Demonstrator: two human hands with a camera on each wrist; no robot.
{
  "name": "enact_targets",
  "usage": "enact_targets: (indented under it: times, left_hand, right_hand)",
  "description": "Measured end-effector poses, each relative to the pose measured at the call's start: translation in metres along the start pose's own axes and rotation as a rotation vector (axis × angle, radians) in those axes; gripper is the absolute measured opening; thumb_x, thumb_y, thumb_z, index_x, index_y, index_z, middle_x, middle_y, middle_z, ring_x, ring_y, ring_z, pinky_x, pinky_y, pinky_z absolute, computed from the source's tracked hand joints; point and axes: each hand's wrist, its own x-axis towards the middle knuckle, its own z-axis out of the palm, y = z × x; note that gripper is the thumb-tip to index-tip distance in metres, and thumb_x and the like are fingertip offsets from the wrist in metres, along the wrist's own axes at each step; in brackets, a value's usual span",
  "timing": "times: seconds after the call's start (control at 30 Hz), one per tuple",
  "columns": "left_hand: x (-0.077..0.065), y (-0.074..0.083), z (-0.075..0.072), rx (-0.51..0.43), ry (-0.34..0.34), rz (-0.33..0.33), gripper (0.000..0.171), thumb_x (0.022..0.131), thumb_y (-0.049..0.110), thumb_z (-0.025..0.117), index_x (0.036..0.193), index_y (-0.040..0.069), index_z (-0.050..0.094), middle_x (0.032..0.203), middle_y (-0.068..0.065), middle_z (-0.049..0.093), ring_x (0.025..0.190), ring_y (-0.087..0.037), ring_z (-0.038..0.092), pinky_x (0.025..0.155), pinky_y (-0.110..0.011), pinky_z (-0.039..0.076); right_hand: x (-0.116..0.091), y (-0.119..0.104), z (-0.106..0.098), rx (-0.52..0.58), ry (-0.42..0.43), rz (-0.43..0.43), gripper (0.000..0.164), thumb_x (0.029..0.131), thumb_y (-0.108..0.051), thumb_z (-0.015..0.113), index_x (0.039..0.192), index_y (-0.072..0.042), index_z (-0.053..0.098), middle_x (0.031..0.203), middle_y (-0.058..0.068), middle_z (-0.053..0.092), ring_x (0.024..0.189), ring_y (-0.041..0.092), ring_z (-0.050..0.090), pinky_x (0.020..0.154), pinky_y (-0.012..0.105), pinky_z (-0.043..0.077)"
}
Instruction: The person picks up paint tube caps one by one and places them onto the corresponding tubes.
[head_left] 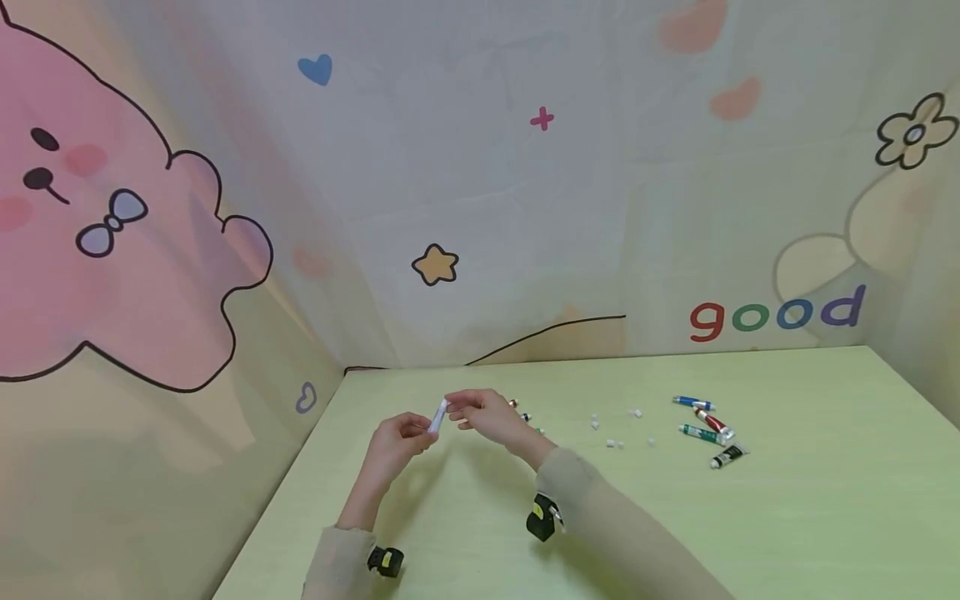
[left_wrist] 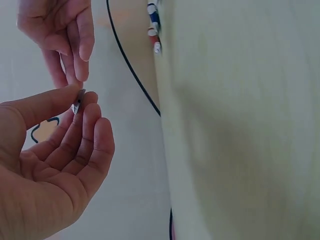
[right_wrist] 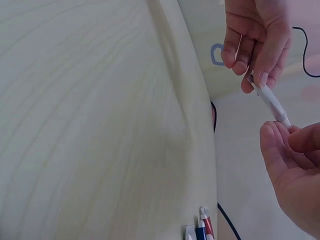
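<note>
A small white paint tube (head_left: pixel 438 417) stands tilted between both hands above the table. My left hand (head_left: pixel 396 443) pinches its flat lower end between thumb and fingers; the left wrist view (left_wrist: pixel 55 160) shows this hand with the tube's end edge-on. At the tube's narrow upper end is my right hand (head_left: pixel 491 417), its thumb and forefinger closed about the tip. In the right wrist view, the tube's white body (right_wrist: pixel 271 102) runs from the left fingertips to the right hand (right_wrist: pixel 295 170), whose fingers hide the tip.
Blue (head_left: pixel 693 402), red (head_left: pixel 714 422), green (head_left: pixel 702 434) and black (head_left: pixel 729 456) paint tubes lie at the right of the pale green table (head_left: pixel 825 517). Several small white caps (head_left: pixel 637 413) are scattered mid-table. More tube ends (head_left: pixel 526 417) show behind my right hand. A printed curtain (head_left: pixel 480 183) hangs behind.
</note>
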Motion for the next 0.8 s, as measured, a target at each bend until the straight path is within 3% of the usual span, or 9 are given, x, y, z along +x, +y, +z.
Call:
enact_targets:
  times: [0.37, 0.6, 0.8]
  left_hand:
    - [-0.009, -0.012, 0.002, 0.166, -0.084, -0.06, 0.014, 0.086, 0.006, 0.077, 0.094, -0.003, 0.069, 0.076, -0.005, 0.067, 0.067, -0.017, 0.06, 0.063, -0.034, 0.052]
    - [-0.017, -0.014, 0.0, 0.254, -0.127, -0.106, 0.013, 0.083, 0.008, 0.079, 0.088, 0.0, 0.07, 0.071, -0.002, 0.064, 0.063, -0.015, 0.057, 0.057, -0.028, 0.046]
    - [-0.022, -0.018, -0.002, 0.301, -0.19, -0.128, 0.014, 0.081, 0.01, 0.081, 0.082, 0.003, 0.069, 0.068, -0.001, 0.061, 0.062, -0.014, 0.055, 0.056, -0.026, 0.043]
  right_hand:
    - [0.003, 0.024, 0.014, -0.066, 0.02, 0.086, 0.032, 0.098, 0.007, 0.046, 0.125, 0.009, 0.063, 0.111, 0.022, 0.069, 0.101, 0.028, 0.068, 0.085, 0.032, 0.056]
    - [0.002, 0.029, 0.022, -0.114, -0.019, 0.12, 0.031, 0.093, 0.008, 0.051, 0.12, 0.011, 0.065, 0.103, 0.017, 0.071, 0.094, 0.027, 0.069, 0.081, 0.031, 0.057]
    - [0.0, 0.033, 0.027, -0.175, -0.069, 0.155, 0.025, 0.093, 0.001, 0.061, 0.116, 0.008, 0.068, 0.092, 0.01, 0.071, 0.077, 0.014, 0.062, 0.068, 0.022, 0.051]
